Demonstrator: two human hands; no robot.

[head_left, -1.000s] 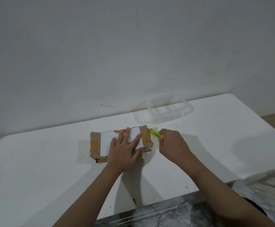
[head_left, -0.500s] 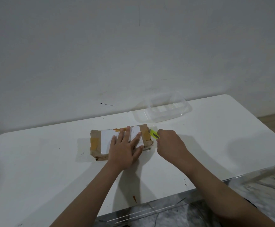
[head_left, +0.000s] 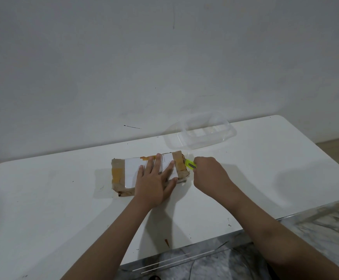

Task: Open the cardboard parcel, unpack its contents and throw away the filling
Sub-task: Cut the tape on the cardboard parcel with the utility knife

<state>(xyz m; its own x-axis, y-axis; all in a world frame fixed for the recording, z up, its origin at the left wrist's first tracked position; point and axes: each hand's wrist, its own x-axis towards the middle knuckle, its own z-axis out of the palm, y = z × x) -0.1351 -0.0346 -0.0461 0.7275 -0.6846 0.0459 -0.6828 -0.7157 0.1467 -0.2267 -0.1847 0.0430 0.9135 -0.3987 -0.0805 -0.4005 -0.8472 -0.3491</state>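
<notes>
Pinning parcel [head_left: 144,172] flat with splayed left hand [head_left: 154,182] | right hand [head_left: 211,174] is fisting yellow cutter [head_left: 190,164] at parcel's right end, long axis running left-right

Honestly nothing readable here. The cardboard parcel [head_left: 150,174] has a white label [head_left: 133,170] stuck on top, and there's some faint printing on the part of it near the right end, but it's way too small and blurry to make out a single letter or number. The left hand [head_left: 154,184] is lying flat over a good chunk of that label too, so part of it is hidden. The yellow-green cutter [head_left: 190,165] in the right hand [head_left: 211,176] shows no brand or marking I can see. Same for the clear plastic container [head_left: 201,132] at the back of the table: no text
</notes>
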